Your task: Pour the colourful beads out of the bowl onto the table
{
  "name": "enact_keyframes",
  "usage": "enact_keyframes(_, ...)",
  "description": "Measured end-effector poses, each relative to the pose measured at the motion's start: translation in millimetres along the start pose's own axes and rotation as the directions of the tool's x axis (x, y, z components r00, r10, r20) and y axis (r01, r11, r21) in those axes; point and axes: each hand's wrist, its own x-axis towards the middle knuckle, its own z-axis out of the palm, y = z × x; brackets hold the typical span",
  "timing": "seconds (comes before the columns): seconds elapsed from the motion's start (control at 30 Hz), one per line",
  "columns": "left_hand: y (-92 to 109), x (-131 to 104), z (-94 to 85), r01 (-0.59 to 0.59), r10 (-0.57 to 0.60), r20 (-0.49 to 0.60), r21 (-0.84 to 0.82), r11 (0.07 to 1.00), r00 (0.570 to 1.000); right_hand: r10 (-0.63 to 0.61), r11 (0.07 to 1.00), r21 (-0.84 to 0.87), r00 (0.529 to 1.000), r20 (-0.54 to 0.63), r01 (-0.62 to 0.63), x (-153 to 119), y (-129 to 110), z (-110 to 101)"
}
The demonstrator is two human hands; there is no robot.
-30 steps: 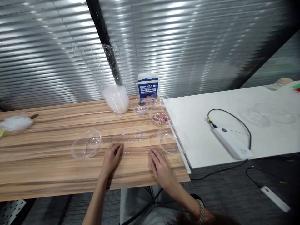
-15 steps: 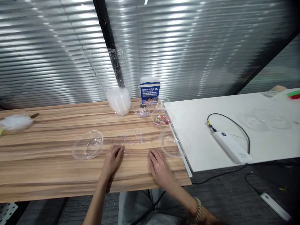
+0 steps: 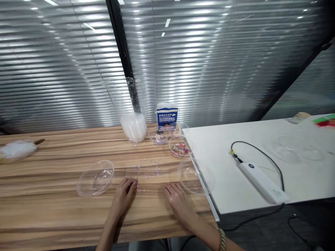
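My left hand (image 3: 125, 193) rests on the wooden table with its fingertips pinched together beside small clear and pinkish pieces (image 3: 148, 170); what it holds, if anything, is too small to name. To the right of those pieces my right hand (image 3: 178, 202) lies palm down, its fingers bent together against the wood. Whether anything is under its fingertips is hidden. A clear plastic bowl (image 3: 101, 178) is left of my left hand. Another clear bowl (image 3: 195, 177) stands just beyond my right hand. Behind it, a clear bowl holds many colourful small pieces (image 3: 180, 150).
At the back are a blue and white packet (image 3: 167, 118), a bowl of purplish pieces (image 3: 159, 137) and a clear bag of white material (image 3: 134, 126). A white plastic bundle (image 3: 19, 149) lies far left. On the white table (image 3: 217, 157) sits a white power strip (image 3: 263, 182) with a black cable.
The camera view has tilted up, so the table appears lower. My right hand's fingers have flattened slightly against the table; my left hand keeps its pinch by the small pieces.
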Motion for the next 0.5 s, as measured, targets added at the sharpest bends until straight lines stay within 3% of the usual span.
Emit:
enact_keyframes(0.13, 6, 1, -1.5, -0.001, 0.001, -0.006, 0.007, 1.000, 1.000, -0.101, 0.993, -0.066, 0.995, -0.015, 0.100, 7, 2, 1)
enact_keyframes(0.3, 4, -1, -2.3, 0.001, -0.001, -0.004, -0.004, 1.000, 1.000, -0.096, 0.989, -0.115, 0.995, -0.038, 0.091, 7, 3, 5)
enact_keyframes(0.4, 0, -3, -1.5, 0.005, -0.005, -0.023, -0.020, 1.000, 1.000, -0.097, 0.993, -0.069, 0.995, -0.027, 0.095, 7, 4, -3)
enact_keyframes(0.5, 4, 6, 3.8, 0.015, -0.021, -0.113, -0.053, 0.998, 0.993, -0.081, 0.993, 0.081, 0.994, -0.070, 0.087, 6, 2, -16)
